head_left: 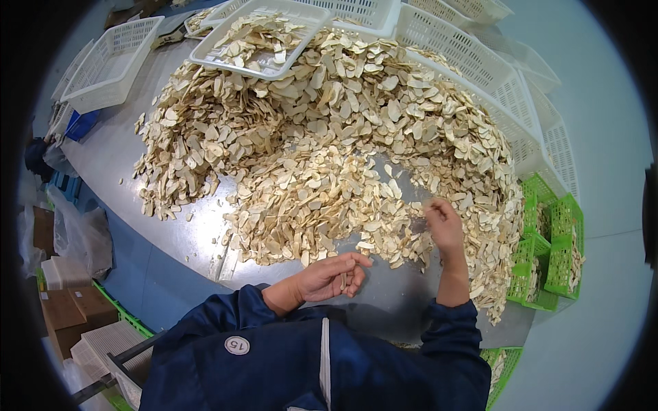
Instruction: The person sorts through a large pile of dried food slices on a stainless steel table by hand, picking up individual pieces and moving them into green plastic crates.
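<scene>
A large heap of pale, dried root-like slices (308, 195) covers much of the metal table in front of me. My left hand (329, 277) is at the heap's near edge, palm turned inward and fingers curled. What looks like a small pale slice (344, 280) shows between those fingers. Farther right, my right hand (444, 222) hovers at the inner edge of the right-hand pile. Its fingers are bent together, and whatever they may pinch is too small to make out.
A white tray (200, 55) holding slices rests on the back of the heap. White perforated baskets (473, 58) line the far and right edges. Green baskets (574, 205) with slices stand at right. Cardboard boxes (68, 312) and plastic bags (86, 236) lie at left beside the metal table (130, 154).
</scene>
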Available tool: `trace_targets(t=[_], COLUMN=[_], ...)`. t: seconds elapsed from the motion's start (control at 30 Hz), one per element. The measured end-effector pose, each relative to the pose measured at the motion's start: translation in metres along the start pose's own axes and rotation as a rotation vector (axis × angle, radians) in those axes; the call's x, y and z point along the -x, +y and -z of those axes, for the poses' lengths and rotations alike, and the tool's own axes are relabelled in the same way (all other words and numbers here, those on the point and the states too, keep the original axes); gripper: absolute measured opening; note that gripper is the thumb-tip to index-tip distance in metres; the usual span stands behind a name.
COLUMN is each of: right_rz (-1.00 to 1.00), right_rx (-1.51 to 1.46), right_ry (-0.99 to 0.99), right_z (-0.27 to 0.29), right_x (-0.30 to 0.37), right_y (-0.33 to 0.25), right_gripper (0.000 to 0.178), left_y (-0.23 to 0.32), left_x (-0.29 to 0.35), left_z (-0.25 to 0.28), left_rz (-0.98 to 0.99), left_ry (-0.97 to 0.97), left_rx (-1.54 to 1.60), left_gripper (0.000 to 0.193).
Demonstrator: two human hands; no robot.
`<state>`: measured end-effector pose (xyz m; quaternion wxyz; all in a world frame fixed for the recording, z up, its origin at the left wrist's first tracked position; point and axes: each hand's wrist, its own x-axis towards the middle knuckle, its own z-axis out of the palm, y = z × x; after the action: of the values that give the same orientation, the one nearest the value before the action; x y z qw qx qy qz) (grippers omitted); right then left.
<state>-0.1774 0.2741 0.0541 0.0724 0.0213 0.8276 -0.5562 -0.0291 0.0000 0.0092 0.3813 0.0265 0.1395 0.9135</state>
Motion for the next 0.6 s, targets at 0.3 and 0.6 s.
trace_targets(t=[0.3,0.6], right_rz=[0.069,0.405], right_rx=[0.293,0.628], right_ry=[-0.101,-0.061], right_z=[-0.018,-0.057], right_x=[-0.023,-0.038], right_y=[-0.017,-0.033], right_gripper=[0.028,0.023], left_y=[0.0,0.001], left_x=[0.001,0.006], left_z=[0.0,-0.003], left_rz=[0.003,-0.023], left_ry=[0.005,0.021], left_rx=[-0.011,-0.03], left_gripper=[0.037,0.038])
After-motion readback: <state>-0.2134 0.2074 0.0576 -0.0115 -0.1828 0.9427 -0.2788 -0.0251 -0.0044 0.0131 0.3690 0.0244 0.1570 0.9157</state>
